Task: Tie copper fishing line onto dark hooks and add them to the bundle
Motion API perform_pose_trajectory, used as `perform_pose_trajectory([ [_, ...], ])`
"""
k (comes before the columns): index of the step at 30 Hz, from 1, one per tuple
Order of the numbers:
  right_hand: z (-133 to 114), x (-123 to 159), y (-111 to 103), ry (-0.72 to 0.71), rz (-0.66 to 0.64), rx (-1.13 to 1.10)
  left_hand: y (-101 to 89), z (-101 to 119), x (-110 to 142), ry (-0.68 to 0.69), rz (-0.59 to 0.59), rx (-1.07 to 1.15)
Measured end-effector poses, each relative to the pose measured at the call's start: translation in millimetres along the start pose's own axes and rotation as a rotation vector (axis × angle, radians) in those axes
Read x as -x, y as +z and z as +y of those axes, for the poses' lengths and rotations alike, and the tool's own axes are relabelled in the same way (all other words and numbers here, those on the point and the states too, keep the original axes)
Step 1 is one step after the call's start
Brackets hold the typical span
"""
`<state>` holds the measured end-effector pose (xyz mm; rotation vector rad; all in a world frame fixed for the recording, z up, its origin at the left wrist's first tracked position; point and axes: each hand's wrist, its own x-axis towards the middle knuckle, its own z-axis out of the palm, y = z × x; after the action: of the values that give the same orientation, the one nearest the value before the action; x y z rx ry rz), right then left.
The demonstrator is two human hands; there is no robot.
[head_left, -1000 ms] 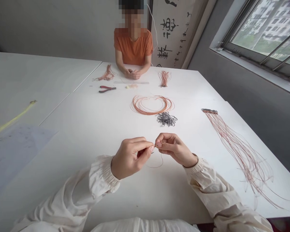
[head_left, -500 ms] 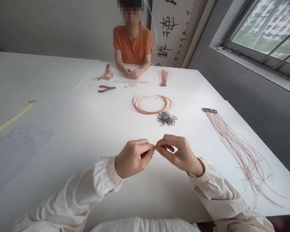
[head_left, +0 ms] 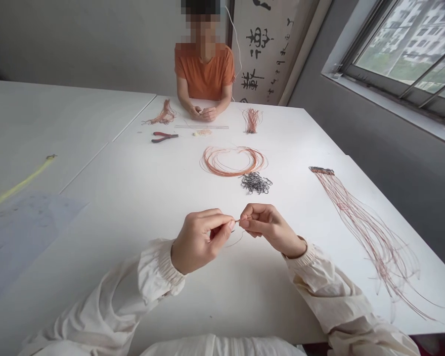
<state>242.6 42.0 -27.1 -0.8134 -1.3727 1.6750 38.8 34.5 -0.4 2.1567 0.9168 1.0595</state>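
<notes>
Head view: both hands meet over the white worktop, their fingertips nearly touching. The left hand pinches a small dark piece, apparently a fish hook, closely between thumb and forefinger, so that most of it is hidden. The right hand has its thumb and forefinger closed on a thin orange line, part of which curves below the gap between the hands. Just beyond the right hand lies a heap of dark fish hooks, and touching its far side is a loose coil of orange line. Well to the right of the right hand, a long bundle of lines with hooks at one end trails back toward the near edge. Far beyond the hands are red-and-black pliers, a clear ruler and two shorter orange bundles, one to the left and one to the right. Past the ruler, a person in an orange T-shirt sits facing the hands. Left of the left hand are a pale sheet and yellow strands.
</notes>
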Motion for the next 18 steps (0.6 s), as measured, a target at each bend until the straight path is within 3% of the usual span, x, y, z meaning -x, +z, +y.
perform_pose_trajectory([
  [5, -6, 13, 17, -0.280, 0.128, 0.497, 0.2, -3, -1, -0.022, 0.037, -0.046],
  [10, -10, 18, 25, -0.574, 0.174, 0.834, 2.5, -4, 1, -0.015, -0.040, -0.090],
  [13, -14, 17, 23, -0.556, 0.183, 0.825, 4.9, -2, 2, -0.013, -0.108, -0.082],
  [18, -19, 11, 14, -0.251, 0.150, 0.569, 9.0, 0, 5, -0.022, -0.143, 0.002],
])
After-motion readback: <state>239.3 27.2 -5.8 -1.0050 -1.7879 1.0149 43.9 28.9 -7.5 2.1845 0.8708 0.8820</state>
